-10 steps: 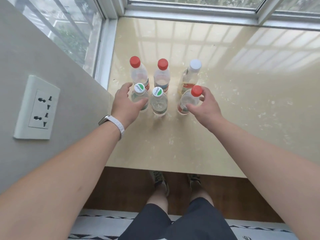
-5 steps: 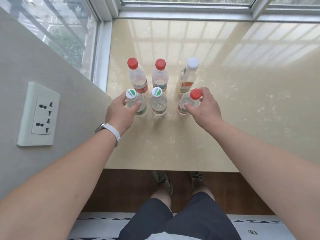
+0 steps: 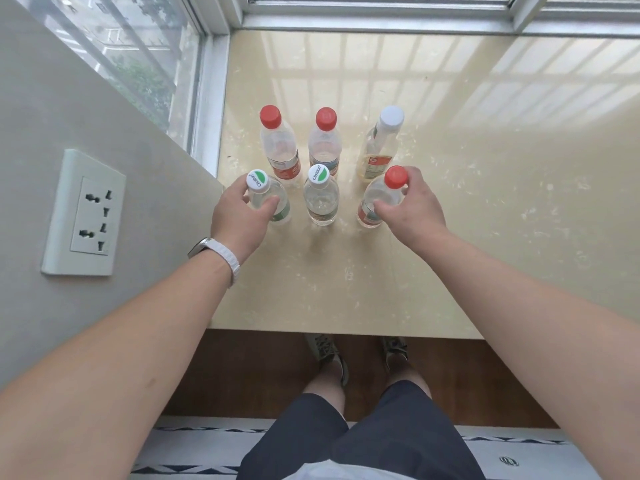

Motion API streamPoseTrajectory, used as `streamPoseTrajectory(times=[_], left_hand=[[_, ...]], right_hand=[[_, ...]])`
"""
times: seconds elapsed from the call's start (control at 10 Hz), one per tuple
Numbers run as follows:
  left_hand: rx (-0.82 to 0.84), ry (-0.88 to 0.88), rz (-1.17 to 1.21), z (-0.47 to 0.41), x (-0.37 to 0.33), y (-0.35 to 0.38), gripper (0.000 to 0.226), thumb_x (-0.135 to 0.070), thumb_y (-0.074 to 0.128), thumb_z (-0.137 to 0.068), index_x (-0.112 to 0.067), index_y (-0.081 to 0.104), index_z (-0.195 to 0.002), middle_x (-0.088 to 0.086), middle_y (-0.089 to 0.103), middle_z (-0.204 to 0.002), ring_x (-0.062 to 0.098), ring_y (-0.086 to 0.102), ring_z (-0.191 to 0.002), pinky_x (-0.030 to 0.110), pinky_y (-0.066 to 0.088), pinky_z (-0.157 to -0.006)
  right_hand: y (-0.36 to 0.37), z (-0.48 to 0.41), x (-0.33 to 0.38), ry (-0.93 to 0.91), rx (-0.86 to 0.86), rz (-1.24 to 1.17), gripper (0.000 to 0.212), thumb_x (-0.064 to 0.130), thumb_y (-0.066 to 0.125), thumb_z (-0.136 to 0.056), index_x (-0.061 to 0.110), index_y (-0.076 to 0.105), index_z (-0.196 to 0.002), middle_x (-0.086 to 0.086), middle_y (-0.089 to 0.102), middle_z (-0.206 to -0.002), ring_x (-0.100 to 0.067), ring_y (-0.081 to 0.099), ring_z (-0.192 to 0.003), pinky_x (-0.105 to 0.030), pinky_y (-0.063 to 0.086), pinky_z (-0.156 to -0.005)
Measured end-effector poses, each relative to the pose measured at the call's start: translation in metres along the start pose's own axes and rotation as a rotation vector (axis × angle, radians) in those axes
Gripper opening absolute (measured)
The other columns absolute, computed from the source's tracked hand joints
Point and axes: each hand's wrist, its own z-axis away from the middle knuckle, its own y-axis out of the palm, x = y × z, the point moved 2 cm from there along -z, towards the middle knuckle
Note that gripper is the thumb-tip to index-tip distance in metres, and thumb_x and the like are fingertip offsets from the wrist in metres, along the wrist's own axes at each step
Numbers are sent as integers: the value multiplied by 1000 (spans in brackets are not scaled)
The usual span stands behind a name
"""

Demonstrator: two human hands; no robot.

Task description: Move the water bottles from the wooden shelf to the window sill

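Six bottles upright on window sill (image 3: 450, 237) | left hand (image 3: 239, 220) grasps green-capped bottle (image 3: 268, 199) | right hand (image 3: 412, 209) grasps red-capped bottle (image 3: 379, 199)

You are reaching both bare arms forward, your left hand (image 3: 239, 216) curling its fingers around something, your right hand (image 3: 412, 209) doing likewise, thumbs turned inward.
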Motion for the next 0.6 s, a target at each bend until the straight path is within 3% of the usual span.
streamPoseTrajectory(times=[0.2, 0.3, 0.5, 0.6], left_hand=[[-7, -12, 51, 2, -2, 2, 33, -39, 72, -83, -46, 59, -111, -34, 59, -98, -10, 56, -95, 27, 45, -84], [10, 9, 32, 4, -4, 3, 38, -41, 72, -82, -43, 61, -119, -35, 58, -102, 4, 59, -105, 30, 46, -90], [24, 0, 35, 3, -3, 2, 59, -47, 72, -79, -36, 54, -134, -16, 59, -131, 11, 54, -121, 37, 46, -99], [18, 0, 29, 6, -10, -5, 76, -49, 74, -79, -32, 42, -147, -10, 48, -147, 10, 49, -128, 37, 44, -103]], right_hand=[[-3, 4, -1, 2, 23, 4, 41, 38, 67, -76, 48, 36, -101, 26, 52, -91, -4, 52, -81, -14, 33, -60], [-6, 3, 2, 3, 34, 5, 41, 38, 67, -74, 47, 37, -101, 25, 52, -89, 5, 51, -78, -17, 33, -58], [-10, 7, -1, -13, 71, -1, 53, 40, 73, -72, 46, 43, -116, 24, 53, -105, -10, 52, -96, -22, 37, -68], [-20, 13, 1, -49, 70, 53, 63, 45, 71, -73, 39, 44, -129, 18, 52, -123, -11, 51, -110, -26, 38, -79]])
